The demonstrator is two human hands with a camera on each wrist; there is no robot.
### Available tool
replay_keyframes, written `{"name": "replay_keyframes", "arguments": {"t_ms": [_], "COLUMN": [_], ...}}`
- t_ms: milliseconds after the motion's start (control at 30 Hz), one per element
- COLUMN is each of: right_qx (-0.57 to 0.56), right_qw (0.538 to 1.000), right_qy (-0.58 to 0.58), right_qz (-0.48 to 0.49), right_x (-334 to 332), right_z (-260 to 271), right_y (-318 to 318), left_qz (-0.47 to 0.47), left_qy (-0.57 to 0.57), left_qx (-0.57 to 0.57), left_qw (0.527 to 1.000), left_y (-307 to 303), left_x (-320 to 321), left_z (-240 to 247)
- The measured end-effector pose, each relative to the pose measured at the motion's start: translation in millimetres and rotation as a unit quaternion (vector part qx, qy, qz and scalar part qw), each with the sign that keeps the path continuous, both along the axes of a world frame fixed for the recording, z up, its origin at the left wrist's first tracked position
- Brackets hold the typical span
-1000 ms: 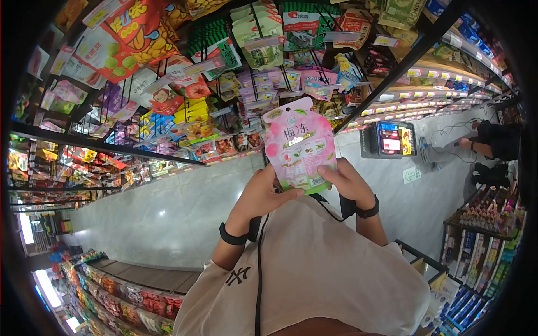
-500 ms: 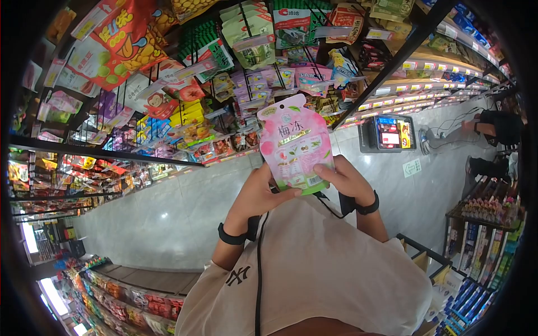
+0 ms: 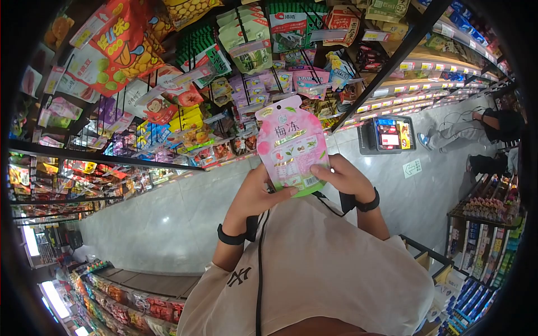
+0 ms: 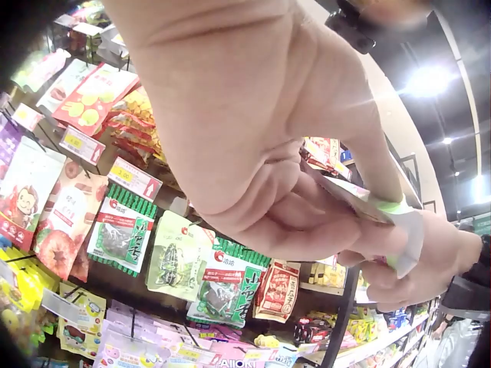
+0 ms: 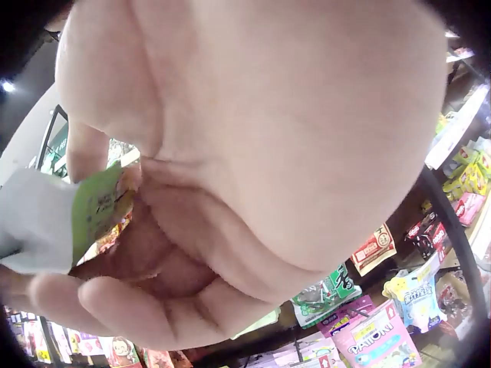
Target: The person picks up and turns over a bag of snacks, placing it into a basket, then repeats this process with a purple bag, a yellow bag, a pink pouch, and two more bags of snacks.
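A pink snack pouch (image 3: 292, 148) with a green bottom edge and a hang hole at its top is held up in front of the chest, its printed side toward the head camera. My left hand (image 3: 255, 193) grips its lower left corner, thumb across the front and fingers behind. At the lower right side my right hand (image 3: 348, 178) pinches it, the thumb lying on the printed front near the barcode. In the left wrist view the left hand (image 4: 253, 138) curls around the pouch edge. The right wrist view shows the right hand's (image 5: 253, 153) fingers curled behind the pouch's green end (image 5: 96, 211).
Hanging snack bags, among them a big red-and-orange one (image 3: 120, 47), fill the rack ahead. A black basket (image 3: 367, 137) with packages stands on the grey floor (image 3: 168, 224). Another person (image 3: 496, 129) is at the far right, near a shelf unit (image 3: 485, 215).
The pouch and both hands have shifted slightly left in the head view, both hands keeping their hold. The person at the right has moved a little.
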State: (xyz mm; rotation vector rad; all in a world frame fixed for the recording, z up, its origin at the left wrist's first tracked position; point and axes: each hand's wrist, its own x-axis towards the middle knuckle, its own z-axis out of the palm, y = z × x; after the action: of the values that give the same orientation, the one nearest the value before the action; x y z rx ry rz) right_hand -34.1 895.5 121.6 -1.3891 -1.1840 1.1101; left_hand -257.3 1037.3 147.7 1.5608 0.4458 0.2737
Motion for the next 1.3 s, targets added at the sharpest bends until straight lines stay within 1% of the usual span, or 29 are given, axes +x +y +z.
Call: {"name": "replay_keyframes", "arguments": {"t_ms": [67, 167, 200, 267, 333, 367, 467, 533, 567, 633, 667, 767, 833, 867, 900, 933, 967, 1000, 1100, 1133, 1167, 1233, 1300], "right_qx": [0.067, 0.105, 0.129, 0.095, 0.078, 0.057, 0.006, -0.005, -0.019, -0.051, -0.087, -0.275, -0.307, -0.330, -0.345, -0.360, -0.373, -0.404, -0.446, -0.469, -0.485, -0.517, -0.530], "right_qw": [0.996, 0.978, 0.971, 0.979, 0.983, 0.984, 0.986, 0.988, 0.986, 0.977, 0.969, 0.928, 0.903, 0.884, 0.873, 0.848, 0.809, 0.792, 0.752, 0.741, 0.734, 0.718, 0.722], "right_qy": [-0.052, -0.051, -0.015, -0.037, -0.048, -0.034, 0.003, 0.015, 0.033, 0.074, 0.090, 0.082, 0.139, 0.169, 0.061, -0.051, -0.164, -0.140, -0.127, -0.128, -0.128, -0.129, -0.145], "right_qz": [-0.021, -0.174, -0.201, -0.177, -0.160, -0.164, -0.164, -0.155, -0.165, -0.193, -0.214, -0.235, -0.266, -0.284, -0.340, -0.387, -0.423, -0.436, -0.469, -0.463, -0.459, -0.448, -0.420], "right_x": [7, 14, 17, 31, 42, 43, 47, 55, 60, 71, 77, 97, 93, 82, 75, 69, 64, 64, 56, 53, 49, 43, 38], "right_z": [-4, 1, 1, -5, -19, -21, -31, -49, -65, -113, -142, -276, -350, -384, -417, -449, -473, -489, -546, -562, -567, -566, -574], "right_y": [5, 15, 17, 15, 14, 13, 12, 17, 21, 28, 30, 27, 28, 23, 21, 19, 15, 10, -6, -9, -7, -2, -2], "left_qz": [0.013, -0.016, -0.022, -0.035, -0.037, -0.037, -0.040, 0.033, 0.069, 0.070, 0.067, 0.012, 0.002, -0.011, -0.015, -0.013, -0.010, -0.015, -0.028, -0.037, -0.048, -0.059, -0.060], "left_qy": [0.019, 0.100, 0.111, 0.135, 0.143, 0.147, 0.149, 0.151, 0.152, 0.189, 0.207, 0.221, 0.243, 0.293, 0.309, 0.311, 0.314, 0.336, 0.400, 0.420, 0.439, 0.446, 0.459], "left_qx": [0.010, 0.131, 0.148, 0.182, 0.177, 0.175, 0.244, 0.196, 0.173, 0.176, 0.178, 0.189, 0.100, 0.093, 0.070, 0.040, 0.007, -0.003, -0.026, -0.028, -0.027, -0.035, -0.048], "left_qw": [1.000, 0.986, 0.982, 0.973, 0.973, 0.973, 0.957, 0.968, 0.971, 0.964, 0.960, 0.957, 0.965, 0.952, 0.948, 0.949, 0.949, 0.942, 0.916, 0.906, 0.897, 0.892, 0.885], "left_y": [1, 9, 11, 14, 14, 16, 22, 19, 18, 19, 21, 21, 18, 15, 12, 9, 7, 7, 1, 1, 3, 5, 6], "left_x": [1, 0, 0, 0, 1, 1, 2, 4, 3, -4, -7, -21, -25, -23, -25, -27, -30, -31, -35, -35, -35, -33, -27], "left_z": [2, -5, -9, -17, -26, -31, -48, -62, -67, -77, -83, -115, -129, -130, -137, -146, -154, -160, -172, -174, -176, -182, -186]}}
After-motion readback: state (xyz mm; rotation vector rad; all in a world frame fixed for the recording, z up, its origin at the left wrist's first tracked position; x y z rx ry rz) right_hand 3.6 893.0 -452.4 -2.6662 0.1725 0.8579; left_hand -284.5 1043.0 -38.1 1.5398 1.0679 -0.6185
